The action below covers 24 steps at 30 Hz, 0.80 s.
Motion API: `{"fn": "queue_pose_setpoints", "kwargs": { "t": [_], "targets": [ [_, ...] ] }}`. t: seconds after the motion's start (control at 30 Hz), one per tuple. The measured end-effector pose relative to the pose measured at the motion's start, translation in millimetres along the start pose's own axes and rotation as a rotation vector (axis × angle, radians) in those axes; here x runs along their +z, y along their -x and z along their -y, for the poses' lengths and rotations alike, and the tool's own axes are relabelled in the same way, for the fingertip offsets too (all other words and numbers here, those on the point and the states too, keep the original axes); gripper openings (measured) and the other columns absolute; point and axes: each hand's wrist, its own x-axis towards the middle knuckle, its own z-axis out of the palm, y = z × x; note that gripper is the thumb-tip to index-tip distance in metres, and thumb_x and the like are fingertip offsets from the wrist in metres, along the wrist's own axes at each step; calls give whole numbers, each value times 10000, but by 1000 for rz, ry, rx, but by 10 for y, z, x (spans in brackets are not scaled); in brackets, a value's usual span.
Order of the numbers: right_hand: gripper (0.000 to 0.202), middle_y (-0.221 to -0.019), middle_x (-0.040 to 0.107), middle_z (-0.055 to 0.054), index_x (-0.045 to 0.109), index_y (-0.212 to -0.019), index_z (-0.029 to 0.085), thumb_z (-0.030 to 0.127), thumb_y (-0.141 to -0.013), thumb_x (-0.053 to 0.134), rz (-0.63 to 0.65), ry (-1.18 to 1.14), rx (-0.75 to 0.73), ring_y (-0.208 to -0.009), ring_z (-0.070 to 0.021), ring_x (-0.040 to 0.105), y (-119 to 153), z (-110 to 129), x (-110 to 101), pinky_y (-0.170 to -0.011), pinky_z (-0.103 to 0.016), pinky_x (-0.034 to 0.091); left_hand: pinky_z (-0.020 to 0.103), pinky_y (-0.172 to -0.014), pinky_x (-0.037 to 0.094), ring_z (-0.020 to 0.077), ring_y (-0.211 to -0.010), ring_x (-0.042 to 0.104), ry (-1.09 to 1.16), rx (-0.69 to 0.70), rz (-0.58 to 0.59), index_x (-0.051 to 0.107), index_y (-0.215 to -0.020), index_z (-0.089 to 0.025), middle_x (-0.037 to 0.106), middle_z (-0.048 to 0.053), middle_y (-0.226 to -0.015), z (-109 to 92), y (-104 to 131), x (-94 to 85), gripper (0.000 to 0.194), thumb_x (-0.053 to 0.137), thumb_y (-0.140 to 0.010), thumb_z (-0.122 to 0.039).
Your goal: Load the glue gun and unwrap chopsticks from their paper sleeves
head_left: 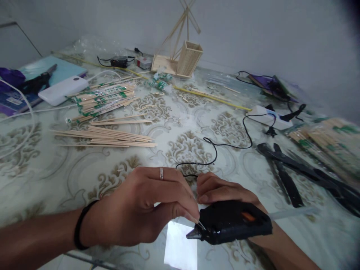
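In the head view a black glue gun (236, 222) lies on its side at the lower right, its metal nozzle pointing left and a clear glue stick (294, 213) coming out of its back. My right hand (225, 190) is closed round it from behind, with the handle mostly hidden. My left hand (157, 206), wearing a ring and a black wristband, pinches a thin metal wire (201, 225) beside the nozzle. Beyond my hands, loose wooden sticks (120, 135) rest on the patterned tablecloth (185, 148).
A black cord (216, 150) snakes towards a white power strip (270, 116). Pliers (309, 172) and a black-handled tool (288, 182) lie at right. Packaged chopsticks (104, 98) and a white power bank (63, 90) are at left. A wooden stick model (189, 60) stands against the wall.
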Motion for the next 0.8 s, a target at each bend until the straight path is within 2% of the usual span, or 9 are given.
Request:
{"fn": "queue_pose_setpoints", "kwargs": {
  "t": [0.5, 0.63, 0.8],
  "targets": [
    [295, -911, 727, -68, 755, -1200, 306, 454, -982, 621, -42, 10, 29, -854, -246, 665, -3, 11, 45, -838, -441, 504, 163, -742, 584, 92, -755, 707, -7, 8, -23, 722, -825, -127, 766, 50, -804, -4, -1, -1, 199, 597, -939, -20],
    [377, -915, 721, -79, 757, -1200, 282, 534, -994, 567, -39, -17, 12, -864, -252, 654, 3, -9, 39, -845, -446, 492, 158, -748, 571, 82, -769, 703, -28, -11, -5, 718, -845, -138, 761, 30, -821, -11, 16, -16, 185, 602, -952, -42],
    [344, -923, 722, -89, 754, -1212, 274, 484, -1004, 578, -38, -25, 1, -876, -251, 649, 11, -21, 14, -845, -448, 480, 158, -744, 547, 74, -782, 695, -64, -46, -77, 715, -861, -142, 758, 6, -816, -16, 10, -28, 153, 629, -951, -53]
  ]
}}
